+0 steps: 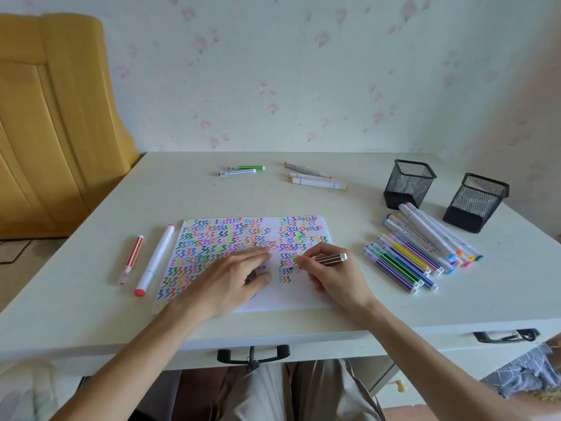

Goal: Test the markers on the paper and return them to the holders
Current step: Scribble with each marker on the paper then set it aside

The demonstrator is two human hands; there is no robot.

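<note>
- Paper (303,294): one white sheet lying flat on the surface (91,299), near the front edge. It is covered almost wholly with rows of coloured squiggles; bare space shows only along its lower right.
- Left hand (233,279): laid palm down on the sheet, fingers nearly straight, pressing it still. A small dark object shows under the fingers, perhaps a cap; too hidden to tell.
- Right hand (331,273): fingers pinched round a brown striped marker (329,258), its white end pointing right and its tip at the paper beside the last marks.
- Red striped marker (131,259) and red-capped white marker (154,260): lying left of the sheet.
- Far group: two thin markers (241,170) and three white markers (315,179), well apart from the hands.
- Right-hand pile (422,253): many markers heaped between the sheet and the holders.
- Two black mesh holders (409,183) (475,202): upright at right; no marker shows above either rim, so the returning seems mostly undone.
- Risks, as judged: a new stroke may land on old marks and read unclear, free space being scarce; lifting the left hand could let the sheet slide; a forearm sweeping right could scatter the pile; tested and untested markers may get mixed among the groups.
</note>
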